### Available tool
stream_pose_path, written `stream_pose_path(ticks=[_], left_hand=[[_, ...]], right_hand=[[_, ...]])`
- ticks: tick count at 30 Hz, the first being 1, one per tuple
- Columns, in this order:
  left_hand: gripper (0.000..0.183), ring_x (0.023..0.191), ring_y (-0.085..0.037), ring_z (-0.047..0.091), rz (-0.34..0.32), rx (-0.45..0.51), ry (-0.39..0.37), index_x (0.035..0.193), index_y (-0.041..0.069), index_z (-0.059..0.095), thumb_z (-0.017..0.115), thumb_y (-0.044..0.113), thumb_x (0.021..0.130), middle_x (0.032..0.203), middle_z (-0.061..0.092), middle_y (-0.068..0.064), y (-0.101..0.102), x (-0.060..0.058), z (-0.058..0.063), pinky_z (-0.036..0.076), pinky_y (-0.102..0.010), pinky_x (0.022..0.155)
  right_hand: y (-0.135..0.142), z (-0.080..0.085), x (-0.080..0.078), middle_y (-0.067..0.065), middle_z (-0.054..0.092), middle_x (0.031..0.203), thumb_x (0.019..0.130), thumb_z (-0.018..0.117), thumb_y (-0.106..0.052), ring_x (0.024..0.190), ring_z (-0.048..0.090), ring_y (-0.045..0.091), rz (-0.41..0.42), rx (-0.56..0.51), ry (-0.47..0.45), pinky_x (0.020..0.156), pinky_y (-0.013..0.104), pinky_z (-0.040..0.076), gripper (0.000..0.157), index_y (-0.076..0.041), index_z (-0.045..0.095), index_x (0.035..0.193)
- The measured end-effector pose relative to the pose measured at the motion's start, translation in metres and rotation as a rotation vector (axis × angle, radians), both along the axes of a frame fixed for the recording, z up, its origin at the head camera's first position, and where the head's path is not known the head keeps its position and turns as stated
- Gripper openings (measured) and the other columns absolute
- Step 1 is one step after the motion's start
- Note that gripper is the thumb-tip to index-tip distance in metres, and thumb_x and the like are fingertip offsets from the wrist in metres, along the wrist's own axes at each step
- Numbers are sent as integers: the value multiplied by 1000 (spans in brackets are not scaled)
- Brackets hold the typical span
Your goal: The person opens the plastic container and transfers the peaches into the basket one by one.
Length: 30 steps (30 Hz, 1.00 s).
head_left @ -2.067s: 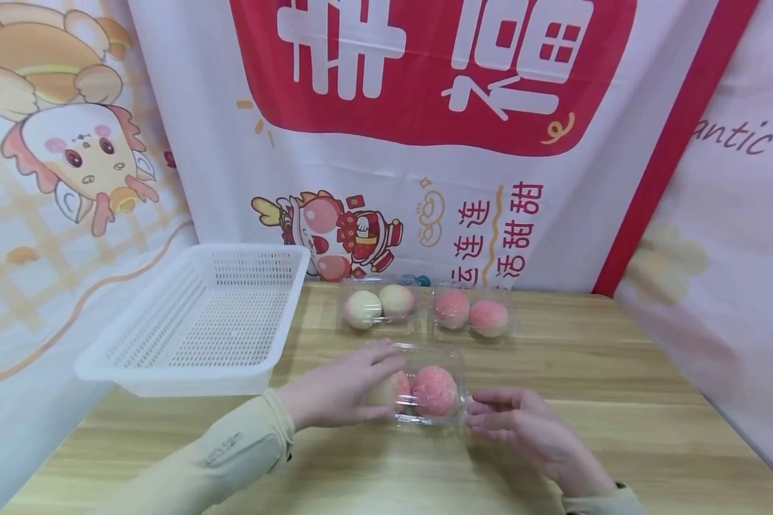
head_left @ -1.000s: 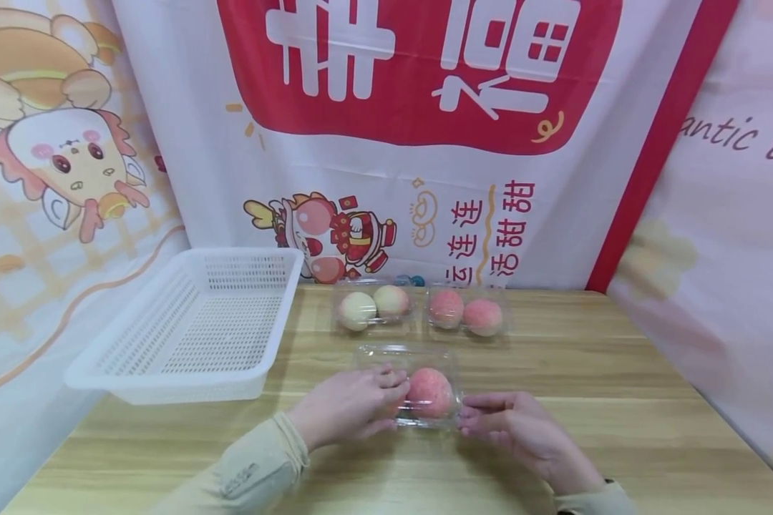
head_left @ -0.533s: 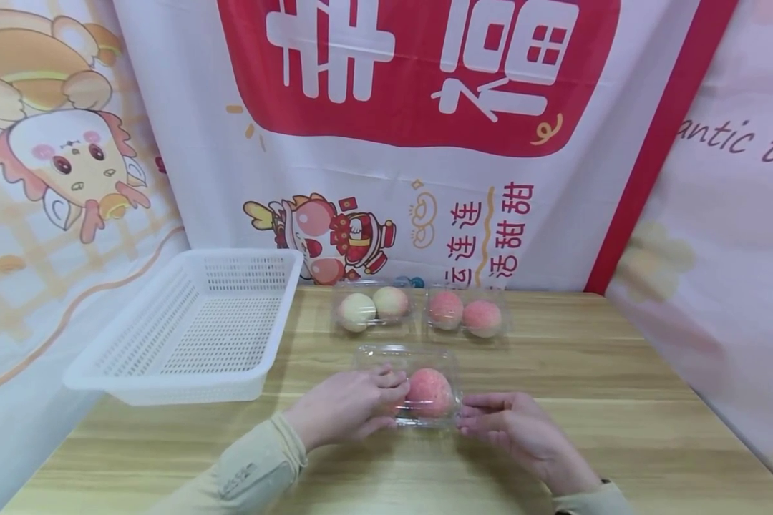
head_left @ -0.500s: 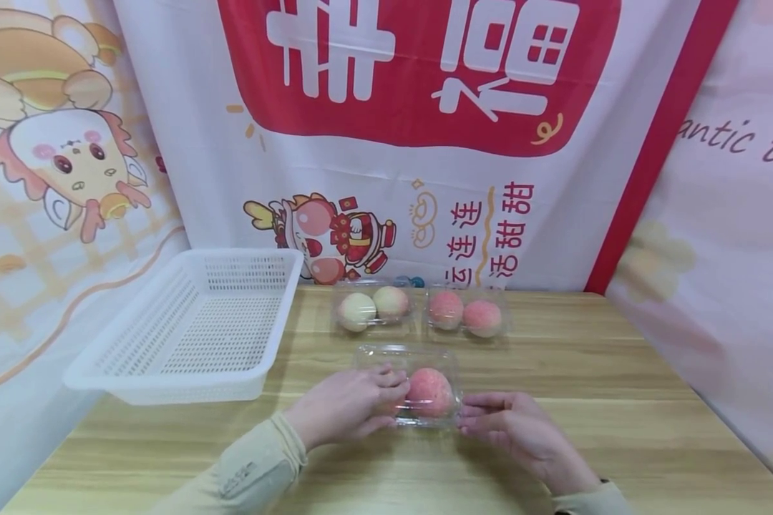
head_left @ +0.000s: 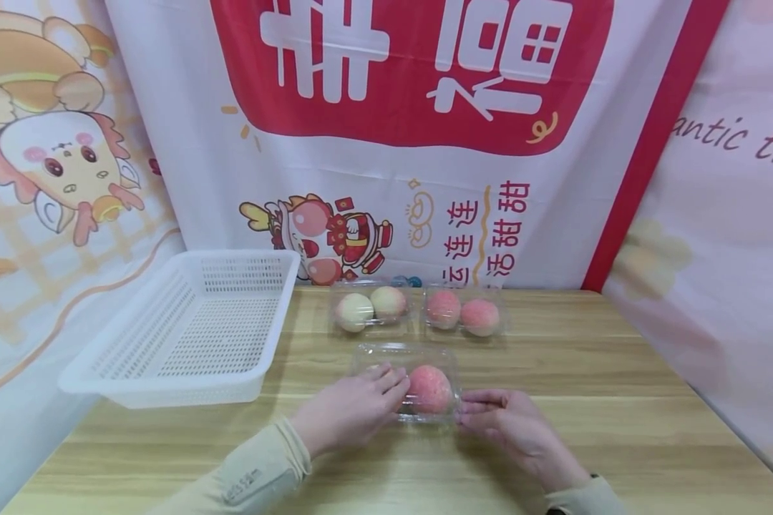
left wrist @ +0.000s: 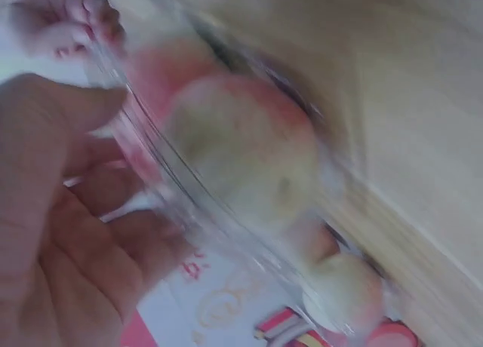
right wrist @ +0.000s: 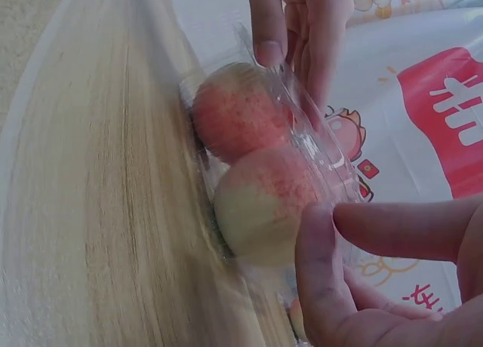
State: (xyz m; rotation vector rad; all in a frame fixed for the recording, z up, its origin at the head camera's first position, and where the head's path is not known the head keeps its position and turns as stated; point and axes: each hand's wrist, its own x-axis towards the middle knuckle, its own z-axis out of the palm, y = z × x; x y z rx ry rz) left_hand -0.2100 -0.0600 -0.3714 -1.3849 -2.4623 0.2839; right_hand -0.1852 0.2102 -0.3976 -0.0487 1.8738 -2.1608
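A clear plastic box (head_left: 396, 352) stands on the wooden table with two pink-and-cream peaches (head_left: 430, 390) inside. My left hand (head_left: 356, 408) lies over its left half and holds it, thumb along the near rim and fingers over the lid, hiding most of the left peach. At the right end of the box, my right hand (head_left: 512, 429) pinches the rim between thumb and fingers. In the right wrist view both peaches (right wrist: 238, 113) show through the plastic. The lid seems to be down, though the left wrist view is blurred.
Behind stand two more clear boxes, one with pale peaches (head_left: 355, 312) and one with pink peaches (head_left: 479, 317). A white plastic basket (head_left: 232, 375) occupies the table's left side. Printed cloth (head_left: 335, 164) hangs along the table's back edge.
My left hand has come down from the lid's far left onto the near rim, and my right hand has closed in on the right end. The box has hardly moved.
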Motion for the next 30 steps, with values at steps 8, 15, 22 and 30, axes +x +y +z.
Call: stream_pose_path(ticks=[8, 15, 22, 30], left_hand=[[38, 118, -32, 57, 55, -81, 214, 134, -1, 57, 53, 11, 97, 130, 59, -18, 15, 10, -5, 46, -40, 101], [55, 115, -30, 60, 27, -61, 124, 132, 3, 60, 58, 45, 97, 129, 61, -15, 13, -2, 4, 51, -38, 95], [44, 109, -28, 64, -25, -113, 282, 128, 2, 63, 57, 35, 100, 124, 65, -14, 13, -5, -1, 53, -37, 92], [44, 113, -31, 62, -71, -54, 217, 130, 0, 60, 56, 32, 100, 127, 63, -15, 7, -9, -3, 51, -38, 95]], right_hand=[[-1, 2, -1, 18, 65, 100, 84, 61, 16, 89, 66, 23, -40, -29, -19, 86, 36, 55, 50, 23, 40, 129], [-2, 1, -2, 18, 64, 100, 85, 61, 16, 89, 65, 23, -53, -45, -28, 87, 38, 55, 49, 23, 41, 129], [-3, 0, -4, 18, 63, 101, 87, 63, 12, 88, 65, 22, -58, -54, -28, 88, 38, 54, 48, 24, 41, 128], [-1, 0, -4, 19, 62, 106, 87, 64, 11, 89, 64, 22, -65, -49, -31, 89, 38, 54, 47, 23, 43, 128]])
